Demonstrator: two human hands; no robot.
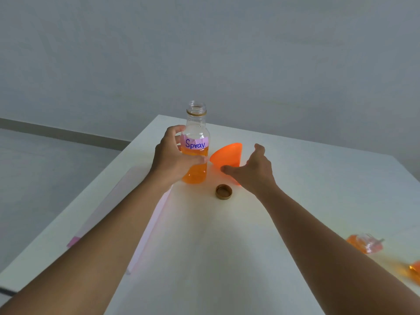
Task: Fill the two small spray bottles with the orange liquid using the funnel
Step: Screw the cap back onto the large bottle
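Observation:
A clear bottle labelled "Spray", uncapped and about half full of orange liquid, stands upright on the white table. My left hand grips its lower body. An orange funnel lies tilted just right of the bottle, and my right hand rests over its narrow end, which is hidden. The bottle's brown cap lies upside down in front. Two small spray bottles with orange liquid sit blurred at the right edge, one near my right forearm and one cut off by the frame.
A pale pink sheet lies along the table's left side under my left forearm. The table's left edge drops to a grey floor. A grey wall stands behind.

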